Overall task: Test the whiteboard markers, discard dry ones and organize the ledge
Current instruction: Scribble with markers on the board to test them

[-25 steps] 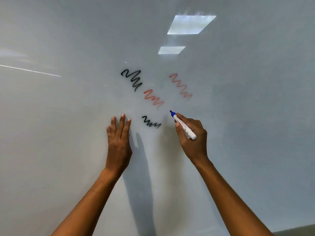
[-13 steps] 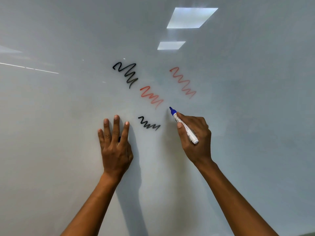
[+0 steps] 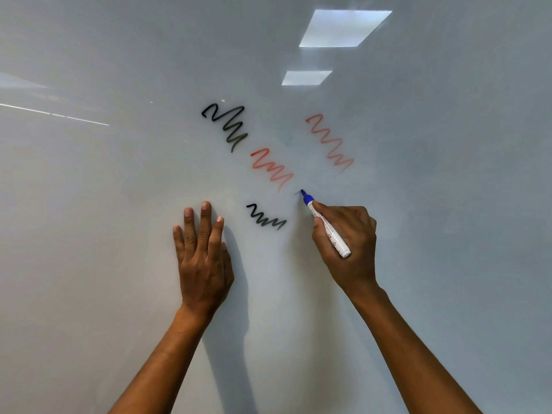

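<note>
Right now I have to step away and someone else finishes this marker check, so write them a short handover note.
Left hand: flat on the whiteboard, fingers straight, holding nothing.
Right hand: grips the uncapped blue marker, tip at the board beside a short faint blue mark.
Done: two black squiggles and two red squiggles; the right red one is paler.
Left: finish the blue test, discard dry markers, organize the ledge, which is out of view.
</note>
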`<move>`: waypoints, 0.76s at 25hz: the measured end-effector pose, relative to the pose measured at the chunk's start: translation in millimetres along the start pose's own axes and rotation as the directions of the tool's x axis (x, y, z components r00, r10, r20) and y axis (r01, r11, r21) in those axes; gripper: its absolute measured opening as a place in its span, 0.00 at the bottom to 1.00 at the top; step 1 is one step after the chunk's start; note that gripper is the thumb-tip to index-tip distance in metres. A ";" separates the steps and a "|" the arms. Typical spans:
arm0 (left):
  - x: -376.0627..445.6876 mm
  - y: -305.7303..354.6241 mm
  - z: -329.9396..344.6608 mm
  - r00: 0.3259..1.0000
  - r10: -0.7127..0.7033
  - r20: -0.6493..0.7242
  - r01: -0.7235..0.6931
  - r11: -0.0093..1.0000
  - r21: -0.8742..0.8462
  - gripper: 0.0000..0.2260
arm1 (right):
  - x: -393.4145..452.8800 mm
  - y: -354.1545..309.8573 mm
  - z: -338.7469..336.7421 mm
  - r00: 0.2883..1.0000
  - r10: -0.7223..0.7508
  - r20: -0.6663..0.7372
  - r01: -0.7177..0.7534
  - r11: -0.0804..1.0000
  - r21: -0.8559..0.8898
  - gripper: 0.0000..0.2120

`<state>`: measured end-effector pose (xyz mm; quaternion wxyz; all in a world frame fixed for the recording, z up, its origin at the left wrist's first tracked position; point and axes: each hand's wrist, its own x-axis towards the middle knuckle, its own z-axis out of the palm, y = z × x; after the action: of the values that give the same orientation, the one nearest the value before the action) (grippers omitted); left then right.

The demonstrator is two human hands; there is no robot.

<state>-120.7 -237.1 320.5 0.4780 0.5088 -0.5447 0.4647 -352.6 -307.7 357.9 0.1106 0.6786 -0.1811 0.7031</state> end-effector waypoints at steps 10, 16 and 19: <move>1.3 2.6 -7.0 0.999 -0.020 0.033 0.022 0.998 -0.060 0.20 | -18.2 3.5 -12.0 0.999 0.022 0.025 -0.020 0.997 -0.072 0.12; 2.3 6.9 -21.7 0.990 -0.085 0.115 0.107 0.973 -0.207 0.23 | -26.8 -1.0 -24.4 0.981 0.178 0.074 -0.181 0.983 0.035 0.12; 0.1 16.2 -33.5 0.982 -0.135 0.130 0.171 0.929 -0.327 0.27 | -27.6 -20.5 -39.0 0.870 0.466 0.159 -0.491 0.799 0.348 0.10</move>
<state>-135.2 -203.0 324.0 0.5633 0.4844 -0.5991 0.2986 -378.5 -270.8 332.1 -0.2090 0.6415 -0.2115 0.7071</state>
